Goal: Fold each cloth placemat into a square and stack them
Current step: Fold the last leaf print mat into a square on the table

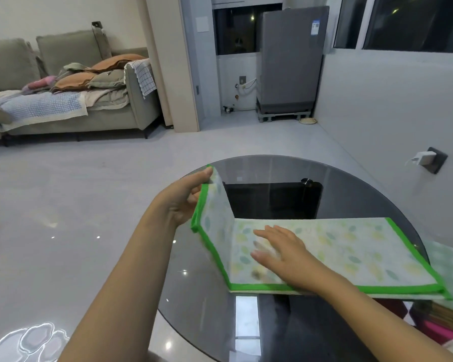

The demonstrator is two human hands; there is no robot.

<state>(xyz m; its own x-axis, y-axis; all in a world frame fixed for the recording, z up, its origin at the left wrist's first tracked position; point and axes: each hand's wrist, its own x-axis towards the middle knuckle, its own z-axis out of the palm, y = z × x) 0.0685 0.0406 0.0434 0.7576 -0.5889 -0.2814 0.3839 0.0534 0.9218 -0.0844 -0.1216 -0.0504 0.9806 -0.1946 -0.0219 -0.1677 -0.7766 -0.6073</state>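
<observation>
A cloth placemat (351,246) with a pale leaf print and bright green border lies folded lengthwise on the round dark glass table (272,168). My left hand (186,202) grips its left end and holds that end lifted upright off the table. My right hand (280,252) lies flat with straight fingers on the middle of the placemat, pressing it down beside the raised flap. A second pale green cloth (445,259) shows at the table's right edge, partly under the placemat.
The table's near and left edges drop to a glossy grey floor. A grey wall with a plugged-in charger (424,158) stands close on the right. A sofa (63,100) piled with cushions is far left, and a grey appliance (290,61) stands at the back.
</observation>
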